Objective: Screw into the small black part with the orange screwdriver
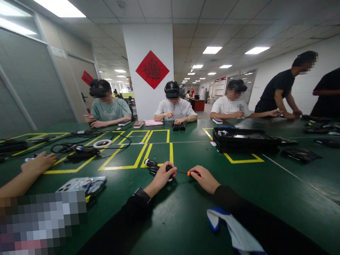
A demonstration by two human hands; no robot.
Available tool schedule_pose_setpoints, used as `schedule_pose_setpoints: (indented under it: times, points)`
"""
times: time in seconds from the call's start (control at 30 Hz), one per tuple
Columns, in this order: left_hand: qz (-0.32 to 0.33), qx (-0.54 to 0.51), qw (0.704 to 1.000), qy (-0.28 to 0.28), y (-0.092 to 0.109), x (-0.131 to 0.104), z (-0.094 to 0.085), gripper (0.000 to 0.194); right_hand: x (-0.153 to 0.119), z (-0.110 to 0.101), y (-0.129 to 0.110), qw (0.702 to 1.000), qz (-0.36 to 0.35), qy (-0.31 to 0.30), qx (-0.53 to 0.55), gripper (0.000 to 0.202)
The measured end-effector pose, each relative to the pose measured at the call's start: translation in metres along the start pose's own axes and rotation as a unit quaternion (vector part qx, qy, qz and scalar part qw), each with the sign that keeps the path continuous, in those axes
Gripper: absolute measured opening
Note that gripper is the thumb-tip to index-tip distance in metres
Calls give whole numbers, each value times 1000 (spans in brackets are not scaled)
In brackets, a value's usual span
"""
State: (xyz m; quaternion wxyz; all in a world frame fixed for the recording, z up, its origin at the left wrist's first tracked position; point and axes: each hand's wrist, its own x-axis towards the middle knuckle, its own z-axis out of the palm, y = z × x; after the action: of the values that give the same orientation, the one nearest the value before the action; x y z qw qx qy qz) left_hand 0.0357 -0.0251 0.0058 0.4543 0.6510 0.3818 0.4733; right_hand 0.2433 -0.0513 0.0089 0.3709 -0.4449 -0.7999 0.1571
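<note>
Near the middle of the green table, my left hand [162, 177] is closed around a small black-and-white object [170, 171], mostly hidden by the fingers. From the right, my right hand [205, 179] grips a screwdriver [189, 173] by its orange-and-black handle. Its thin shaft points left and reaches the object in my left hand; whether the tip touches it I cannot tell. Just beyond my left hand lie black cylindrical pieces [151, 163] with light bands, their kind unclear. A white cloth item with blue edging [238, 229] rests beside my right forearm.
Black trays [243, 138] are stacked at the right, with a dark flat pouch [300, 154] nearby. Cables [81, 146] and a white ring [102, 143] lie left. A neighbour's hand [41, 162] rests near a clear packet [84, 186]. Several people work across the table [190, 145].
</note>
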Motion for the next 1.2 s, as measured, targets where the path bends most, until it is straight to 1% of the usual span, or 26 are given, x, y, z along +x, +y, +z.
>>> schedule_pose_setpoints:
  times: [0.07, 0.13, 0.2, 0.37, 0.47, 0.57, 0.67, 0.83, 0.9, 1.03, 1.17, 1.2]
  points:
    - [10, 23, 1000, 3, 2, -1, 0, 26, 1, 1, 1, 1000, -10, 5, -14, 19]
    - [20, 44, 999, 6, 4, -2, 0, 26, 1, 1, 0, 1000, -14, 9, -13, 14]
    - [26, 61, 998, 9, 4, -2, -1, 26, 0, 0, -1, 1000, -12, 11, 3, 10]
    - [48, 89, 995, 16, 3, 0, -2, 25, -1, -1, -2, 999, -1, -3, 54, 14]
    - [46, 94, 994, 28, 3, 0, -1, 25, 1, -2, 1, 999, 5, 6, 34, 14]
    - [40, 96, 994, 29, 4, -1, -1, 25, 2, -2, 2, 1000, -8, 6, -5, 17]
    - [41, 96, 994, 25, 6, -2, -1, 25, 1, -2, 2, 1000, -14, 2, -1, 9]
    - [56, 100, 993, 12, 4, -1, -4, 24, 0, -2, -1, 999, -1, -17, 32, 15]
    - [54, 98, 994, 4, 3, -1, -5, 24, 1, -1, 0, 1000, 0, -10, 17, 13]
    - [49, 91, 995, 0, 3, -1, -5, 25, 2, -1, 2, 999, -18, -5, -29, 22]
    - [44, 82, 996, -3, 3, -1, -5, 24, -1, -1, 0, 999, -25, -8, -19, 10]
    - [46, 80, 996, -4, 3, -1, -5, 24, -2, -1, -1, 1000, -25, -8, -9, 10]
